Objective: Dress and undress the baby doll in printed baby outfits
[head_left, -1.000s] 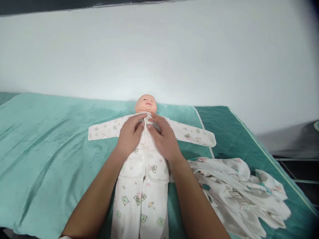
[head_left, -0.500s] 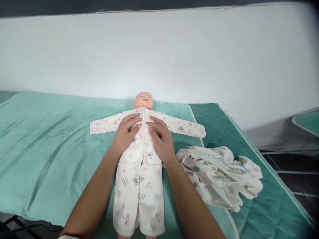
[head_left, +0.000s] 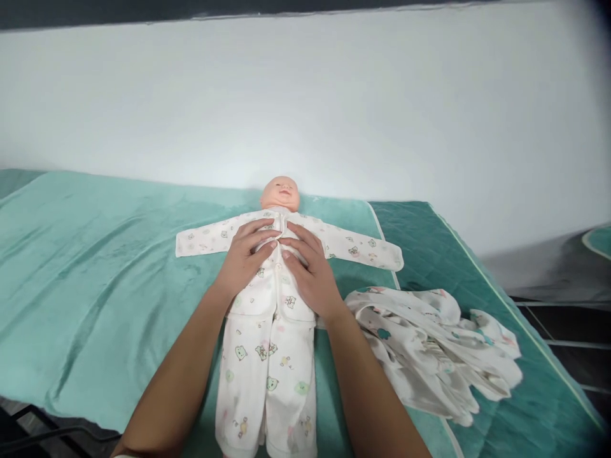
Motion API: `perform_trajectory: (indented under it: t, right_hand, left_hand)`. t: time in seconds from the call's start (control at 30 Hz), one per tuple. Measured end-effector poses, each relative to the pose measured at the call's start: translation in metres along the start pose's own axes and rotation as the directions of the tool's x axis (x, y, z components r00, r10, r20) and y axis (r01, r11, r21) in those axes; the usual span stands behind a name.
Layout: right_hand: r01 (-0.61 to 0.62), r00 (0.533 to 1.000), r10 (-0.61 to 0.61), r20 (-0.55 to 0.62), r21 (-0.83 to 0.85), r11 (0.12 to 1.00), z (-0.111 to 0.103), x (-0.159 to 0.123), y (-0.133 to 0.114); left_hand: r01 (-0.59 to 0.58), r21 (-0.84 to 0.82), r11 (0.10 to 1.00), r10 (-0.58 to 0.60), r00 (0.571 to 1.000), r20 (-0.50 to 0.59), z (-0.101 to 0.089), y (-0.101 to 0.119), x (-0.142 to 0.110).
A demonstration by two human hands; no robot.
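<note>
A baby doll (head_left: 280, 193) lies on its back, head toward the wall. It wears a white, bear-print baby jacket (head_left: 252, 296) and matching baby trousers (head_left: 291, 381). Both of my hands are at the jacket's front opening, high on the chest. On the left side of the opening, my left hand (head_left: 245, 254) has its fingertips and thumb closed on the edge. Opposite it, my right hand (head_left: 312, 267) holds the other edge, thumb and fingers close to the middle. The cloth is bunched between the fingertips. Whether a fastener is there is hidden.
To the right lies a crumpled white printed cloth (head_left: 434, 350). Light green bedding (head_left: 105, 267) spreads under the doll, with a darker green quilted cover (head_left: 415, 235) beyond its right edge. A white wall (head_left: 305, 102) rises behind the bed.
My fingertips have drawn in toward the jacket's front opening, and the edge there is now folded between them. The view has shifted slightly.
</note>
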State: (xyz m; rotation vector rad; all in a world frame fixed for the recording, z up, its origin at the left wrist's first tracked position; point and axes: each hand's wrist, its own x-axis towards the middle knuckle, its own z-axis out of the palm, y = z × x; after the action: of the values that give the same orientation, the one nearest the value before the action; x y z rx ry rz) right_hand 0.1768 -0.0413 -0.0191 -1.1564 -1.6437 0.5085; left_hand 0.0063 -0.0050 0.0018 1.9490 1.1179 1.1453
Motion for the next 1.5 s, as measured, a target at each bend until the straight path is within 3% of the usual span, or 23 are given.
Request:
perform_trajectory:
  t: [0.17,0.53,0.67,1.03,1.13,1.27,1.5]
  right_hand:
    - [0.000,0.997,0.000,-0.081,0.004,1.000,0.002,-0.003,-0.001]
    - [-0.026,0.997,0.033,0.065,-0.102,0.994,0.001,0.001,-0.010]
    - [-0.014,1.000,0.018,0.025,-0.126,0.992,0.003,0.000,-0.011]
    - [-0.081,0.989,0.088,-0.116,0.064,0.995,0.008,-0.007,0.000]
    - [-0.054,0.996,0.059,-0.073,0.069,0.996,0.005,-0.006,0.000]
    - [-0.148,0.989,0.142,0.039,0.257,0.955,-0.008,-0.003,-0.001]
    - [-0.130,0.971,0.077,0.225,0.234,0.963,-0.024,0.000,0.001]
  left_hand:
    - [0.019,-0.012,1.000,-0.019,1.000,-0.002,0.001,0.001,0.000]
    - [-0.017,0.025,1.000,0.016,1.000,0.015,0.000,-0.002,0.000]
    - [-0.054,0.108,0.993,0.050,0.998,0.048,-0.001,0.001,-0.001]
    - [-0.199,0.247,0.948,0.164,0.974,0.155,-0.002,-0.003,-0.006]
    - [-0.174,0.144,0.974,0.150,0.975,0.167,-0.006,0.001,-0.005]
    - [0.004,-0.046,0.999,0.005,0.980,0.200,-0.018,0.008,-0.006]
    - [0.000,-0.059,0.998,0.026,0.897,0.442,-0.035,0.008,-0.004]
